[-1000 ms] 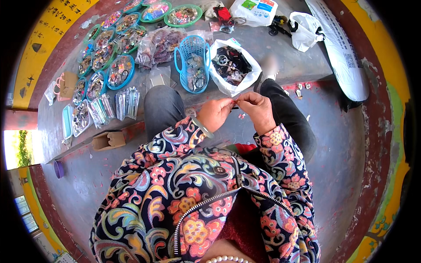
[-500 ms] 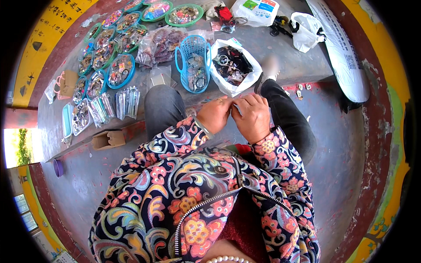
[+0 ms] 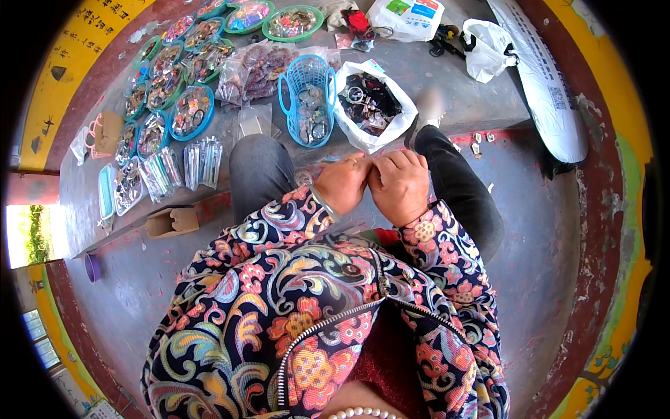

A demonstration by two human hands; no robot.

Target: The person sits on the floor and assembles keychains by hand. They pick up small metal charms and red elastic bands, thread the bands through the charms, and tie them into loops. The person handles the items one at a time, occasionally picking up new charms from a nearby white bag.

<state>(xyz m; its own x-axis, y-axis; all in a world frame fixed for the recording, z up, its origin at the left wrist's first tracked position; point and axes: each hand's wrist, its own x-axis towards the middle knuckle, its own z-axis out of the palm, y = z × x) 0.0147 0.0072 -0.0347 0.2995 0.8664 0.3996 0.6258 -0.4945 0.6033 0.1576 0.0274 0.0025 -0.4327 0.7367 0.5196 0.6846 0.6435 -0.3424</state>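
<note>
My left hand (image 3: 342, 183) and my right hand (image 3: 400, 183) meet in front of my knees, fingers bent and closed, fingertips close together. Whatever they pinch is too small or too hidden to make out. Just beyond them stands a white plastic bag (image 3: 395, 134), its mouth spread wide around a dark heap of small trinkets (image 3: 370, 105). To the left of that bag, a blue lattice basket (image 3: 310, 66) with two handles holds several small shiny items at its bottom.
Round plastic baskets (image 3: 193, 133) of small accessories crowd the raised ledge at left. Nearby lie clear bags (image 3: 255, 73), bundles of wrapped slim items (image 3: 203, 164) and an opened cardboard box (image 3: 172, 222). White bags (image 3: 488, 52) and a long white wrapped panel (image 3: 551, 105) are at far right.
Both hands stay in nearly the same place. The right hand's fingers have shifted very slightly against the left's; nothing else has visibly moved.
</note>
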